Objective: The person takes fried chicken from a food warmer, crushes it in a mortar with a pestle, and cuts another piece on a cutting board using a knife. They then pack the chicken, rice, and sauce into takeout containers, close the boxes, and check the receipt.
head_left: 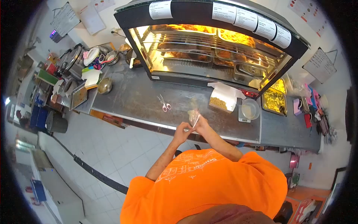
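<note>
Both hands are in close together here, right at the counter's (130, 102) front edge, and the bag (192, 116) is between them, clear and small, its far end above the counter. The left hand (182, 133) comes in from the left, wrist bent, fingertips pinched at the bag's near end by a white strip. The right hand (201, 124) reaches in from the other side, forearm slanting inward, fingers curled and gripping the bag's side.

Now the writing: white labels (161, 10) line the top of the cabinet (182, 82), their print too small to read; the whiteboard (319, 65) on the right carries handwriting, also illegible. Pale lettering crosses the orange shirt (205, 186), and I can't read it surely.

Room to move? Bare counter runs left from the scissors (164, 103) to the bowl (105, 86). On the right it's tighter: a box (228, 94) of crumbly food sits near the cabinet, then a tub (250, 109) on the scale (244, 120).
</note>
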